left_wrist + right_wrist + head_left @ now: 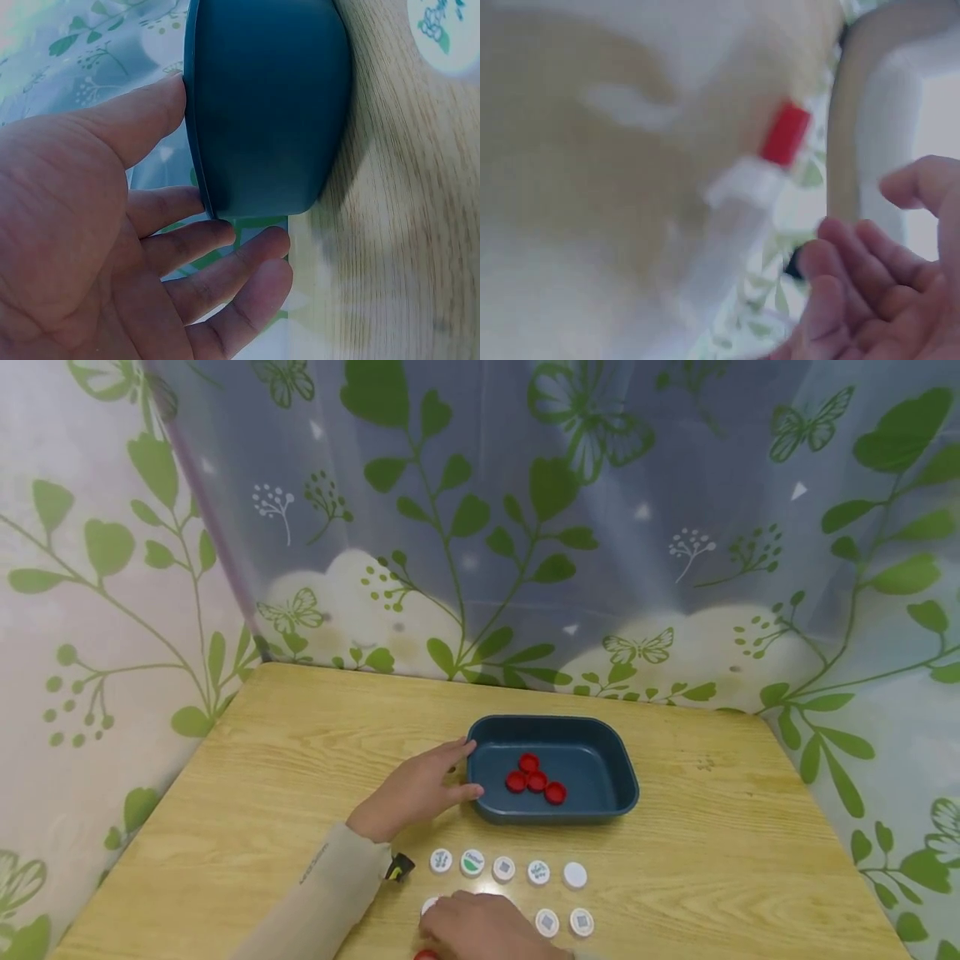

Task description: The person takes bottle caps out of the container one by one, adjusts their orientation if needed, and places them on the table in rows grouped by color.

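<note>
- Two hands, well apart in their work: the left hand [420, 789] rests at the left end of the blue box [588, 777], its thumb and fingers spread, touching the rim rather than wrapped round it.
- The right hand [487, 928] is lower down among the white caps [503, 868]; its wrist view, though blurred, shows thumb and fingers parted with nothing between them.
- One loose red cap [426, 955] lies just beside the right fingertips, cut off by the bottom of the head view; the right hand is the nearer to it.
- From the right hand, the box lies forward and somewhat to the right, its long axis running side to side, with five white caps in a row between.
- Three more white caps show in the nearer row, one partly hidden by the right fingers.
- Four red caps [536, 781] lie clustered inside the box, left of its middle.
- Beyond the box, the wooden table [697, 843] meets a leaf-patterned cloth [480, 568].
</note>
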A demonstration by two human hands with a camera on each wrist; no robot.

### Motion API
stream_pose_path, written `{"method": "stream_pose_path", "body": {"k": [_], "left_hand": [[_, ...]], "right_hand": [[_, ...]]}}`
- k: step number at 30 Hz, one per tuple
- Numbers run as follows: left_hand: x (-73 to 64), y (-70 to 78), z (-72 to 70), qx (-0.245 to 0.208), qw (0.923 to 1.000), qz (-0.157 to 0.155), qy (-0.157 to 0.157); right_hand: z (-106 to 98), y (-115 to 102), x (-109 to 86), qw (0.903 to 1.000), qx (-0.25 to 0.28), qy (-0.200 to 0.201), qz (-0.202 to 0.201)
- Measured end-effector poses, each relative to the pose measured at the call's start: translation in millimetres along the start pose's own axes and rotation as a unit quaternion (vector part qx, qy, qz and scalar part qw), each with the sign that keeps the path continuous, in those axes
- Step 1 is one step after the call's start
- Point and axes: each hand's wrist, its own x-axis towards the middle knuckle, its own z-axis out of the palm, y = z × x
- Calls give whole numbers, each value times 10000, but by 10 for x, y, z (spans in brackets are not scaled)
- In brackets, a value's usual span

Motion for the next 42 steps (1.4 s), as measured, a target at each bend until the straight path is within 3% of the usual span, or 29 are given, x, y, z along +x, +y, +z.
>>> {"method": "stream_pose_path", "body": {"k": [4, 7, 10, 12, 14, 17, 19, 25, 31, 38, 42], "left_hand": [[-14, -15, 11, -29, 10000, 27, 47], [-17, -25, 21, 49, 10000, 27, 54], [-18, -35, 27, 54, 10000, -57, 36], [-19, -39, 29, -15, 9999, -128, 26], [-19, -45, 33, -55, 9998, -168, 17], [-17, -56, 42, -30, 9999, -134, -8], [-15, -59, 44, 28, 10000, -66, 2], [-12, -44, 22, 183, 9998, 49, 115], [-9, -28, 0, 162, 9998, 71, 134], [-9, -32, 0, -186, 9997, 32, 170], [29, -47, 36, -391, 9992, 76, 93]], "right_hand": [[-305, 189, -51, 9922, 247, 1224, 54], [-587, 528, -59, 9780, 42, 2082, 148], [-843, 940, -44, 9666, -238, 2492, 548], [-950, 1187, -45, 9653, -513, 2367, 972], [-981, 1371, -55, 9684, -763, 1942, 1363], [-941, 1528, -87, 9714, -953, 1142, 1850], [-902, 1584, -107, 9690, -922, 821, 2139], [-877, 1748, -136, 9573, -588, 723, 2738], [-856, 1882, -144, 9586, -196, 699, 2754], [-868, 1916, -145, 9694, -39, 919, 2274], [-875, 1923, -211, 9703, 68, 1063, 2173]]}}
